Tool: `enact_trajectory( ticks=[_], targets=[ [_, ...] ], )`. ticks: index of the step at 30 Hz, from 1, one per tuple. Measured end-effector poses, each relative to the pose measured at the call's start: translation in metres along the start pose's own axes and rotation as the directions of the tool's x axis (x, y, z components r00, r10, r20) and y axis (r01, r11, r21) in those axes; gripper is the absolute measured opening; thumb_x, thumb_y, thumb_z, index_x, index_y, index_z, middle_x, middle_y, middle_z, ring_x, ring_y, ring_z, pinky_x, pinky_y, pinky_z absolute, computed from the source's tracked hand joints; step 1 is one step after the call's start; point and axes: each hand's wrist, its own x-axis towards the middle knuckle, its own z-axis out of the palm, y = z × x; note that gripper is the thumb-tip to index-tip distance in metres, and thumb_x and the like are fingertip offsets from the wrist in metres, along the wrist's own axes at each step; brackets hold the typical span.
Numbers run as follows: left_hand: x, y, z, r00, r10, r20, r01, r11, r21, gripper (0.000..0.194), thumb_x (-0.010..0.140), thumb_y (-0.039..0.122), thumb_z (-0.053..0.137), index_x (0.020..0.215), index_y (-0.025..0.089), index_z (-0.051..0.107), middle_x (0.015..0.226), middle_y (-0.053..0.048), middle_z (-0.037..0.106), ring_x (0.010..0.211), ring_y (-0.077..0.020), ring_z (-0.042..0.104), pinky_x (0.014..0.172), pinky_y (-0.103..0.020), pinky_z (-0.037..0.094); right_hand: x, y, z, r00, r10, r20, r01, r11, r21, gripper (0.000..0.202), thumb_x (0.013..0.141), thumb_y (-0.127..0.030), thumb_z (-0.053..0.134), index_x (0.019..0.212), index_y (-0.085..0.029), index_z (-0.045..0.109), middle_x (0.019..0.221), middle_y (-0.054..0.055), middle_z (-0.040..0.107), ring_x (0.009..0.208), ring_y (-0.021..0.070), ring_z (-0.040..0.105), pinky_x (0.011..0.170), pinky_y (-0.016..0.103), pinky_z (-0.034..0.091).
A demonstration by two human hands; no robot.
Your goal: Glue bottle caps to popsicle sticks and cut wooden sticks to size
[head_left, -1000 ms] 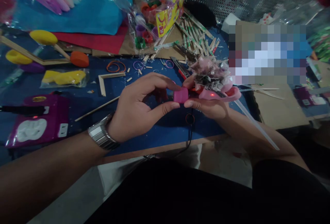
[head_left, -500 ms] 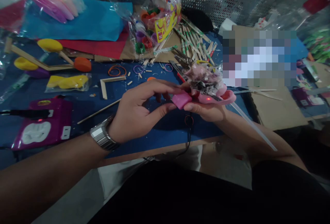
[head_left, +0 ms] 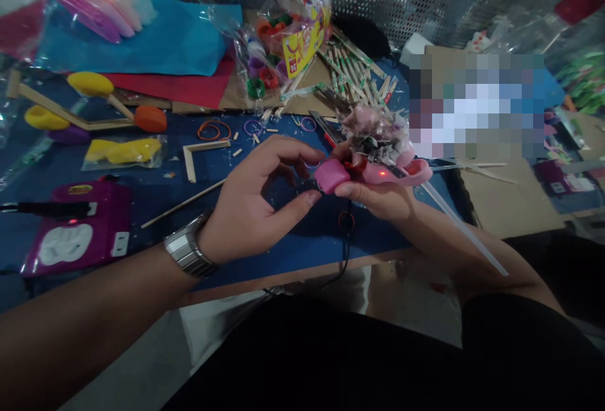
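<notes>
My right hand (head_left: 385, 202) is wrapped under a pink glue gun (head_left: 399, 174) with a small red light. A translucent glue stick (head_left: 466, 228) sticks out of it toward my forearm. Crumpled, dirty pink, white and dark material (head_left: 375, 130) clumps at the gun's front. By my right thumb is a small, bright pink rounded piece (head_left: 331, 176), which that hand seems to hold too. My left hand (head_left: 258, 200) is just left of the piece, fingers curved and apart, with nothing visible in them. The far fingers of my right hand are hidden.
A purple power socket box (head_left: 111, 215) sits at left, near a thin stick (head_left: 182, 204) and an L-shaped wooden piece (head_left: 190, 162). Behind are a bag of colourful caps (head_left: 265, 52), a stick pile (head_left: 350, 70) and a cutter (head_left: 326, 130). A dark cable (head_left: 348, 244) hangs over the table edge.
My left thumb and fingers have come away from the pink piece and spread. The piece stays by my right thumb, and the glue gun has risen slightly.
</notes>
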Motion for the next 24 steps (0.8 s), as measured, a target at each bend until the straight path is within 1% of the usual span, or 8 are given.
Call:
enact_trajectory(
  ticks=[3, 6, 9, 13, 17, 20, 24],
  targets=[
    [0.0, 0.0, -0.001, 1.0, 0.005, -0.008, -0.005, 1.0, 0.008, 0.037, 0.098, 0.04, 0.081, 0.133, 0.038, 0.07, 0.124, -0.008, 0.071, 0.105, -0.0278, 0.071, 0.086, -0.055, 0.064, 0.0, -0.001, -0.002, 0.998, -0.031, 0.047, 0.028, 0.998, 0.053, 0.04, 0.091, -0.069, 0.081, 0.105, -0.032, 0.073, 0.11, 0.003, 0.078, 0.111, 0.0256, 0.075, 0.111, 0.045, 0.063],
    [0.001, 0.001, -0.001, 1.0, 0.012, -0.017, -0.012, 1.0, 0.011, 0.036, 0.097, 0.042, 0.081, 0.132, 0.038, 0.071, 0.122, -0.008, 0.071, 0.104, -0.027, 0.071, 0.085, -0.054, 0.064, 0.0, -0.001, -0.004, 0.998, -0.046, 0.036, 0.044, 0.997, 0.057, 0.036, 0.09, -0.065, 0.085, 0.104, -0.034, 0.074, 0.112, 0.002, 0.078, 0.113, 0.0259, 0.075, 0.111, 0.045, 0.062],
    [0.002, 0.003, -0.001, 1.0, 0.015, -0.023, -0.014, 1.0, 0.014, 0.034, 0.098, 0.041, 0.081, 0.13, 0.037, 0.071, 0.122, -0.007, 0.072, 0.103, -0.0266, 0.071, 0.085, -0.053, 0.064, -0.001, 0.002, -0.004, 0.998, -0.053, 0.035, 0.052, 0.997, 0.049, 0.038, 0.089, -0.065, 0.085, 0.104, -0.032, 0.075, 0.113, 0.002, 0.08, 0.115, 0.0265, 0.075, 0.113, 0.047, 0.061],
    [0.002, 0.003, 0.0, 0.999, 0.015, -0.038, -0.015, 1.0, -0.009, 0.032, 0.098, 0.039, 0.081, 0.129, 0.037, 0.072, 0.121, -0.006, 0.072, 0.103, -0.026, 0.071, 0.085, -0.052, 0.062, -0.002, 0.006, -0.003, 0.999, -0.013, 0.04, 0.012, 0.999, 0.038, 0.044, 0.089, -0.07, 0.083, 0.104, -0.029, 0.074, 0.11, 0.003, 0.079, 0.113, 0.0267, 0.074, 0.113, 0.049, 0.061],
    [0.001, 0.002, 0.0, 0.999, 0.012, -0.052, -0.014, 0.999, -0.034, 0.032, 0.098, 0.037, 0.081, 0.129, 0.038, 0.073, 0.123, -0.006, 0.072, 0.104, -0.0255, 0.07, 0.086, -0.05, 0.061, -0.004, 0.009, -0.003, 1.0, 0.0, 0.023, 0.0, 1.0, -0.005, 0.05, 0.087, -0.075, 0.083, 0.102, -0.029, 0.072, 0.106, 0.003, 0.074, 0.113, 0.0264, 0.071, 0.115, 0.048, 0.058],
    [0.001, 0.001, 0.001, 0.998, 0.013, -0.065, -0.015, 0.999, -0.035, 0.032, 0.098, 0.038, 0.081, 0.129, 0.038, 0.073, 0.122, -0.006, 0.072, 0.103, -0.0248, 0.07, 0.086, -0.048, 0.06, -0.004, 0.007, -0.005, 0.999, 0.022, 0.027, -0.021, 0.999, -0.047, 0.054, 0.086, -0.077, 0.083, 0.101, -0.027, 0.071, 0.103, 0.003, 0.07, 0.106, 0.026, 0.069, 0.11, 0.048, 0.059],
    [0.001, 0.001, 0.0, 0.998, 0.0, -0.056, -0.003, 0.999, -0.05, 0.032, 0.097, 0.04, 0.083, 0.128, 0.037, 0.074, 0.122, -0.006, 0.073, 0.102, -0.025, 0.071, 0.085, -0.047, 0.059, -0.004, 0.005, -0.006, 0.998, 0.048, 0.039, -0.048, 0.999, -0.007, 0.05, 0.084, -0.073, 0.087, 0.102, -0.029, 0.072, 0.106, 0.003, 0.07, 0.108, 0.0257, 0.069, 0.108, 0.044, 0.058]
  ],
)
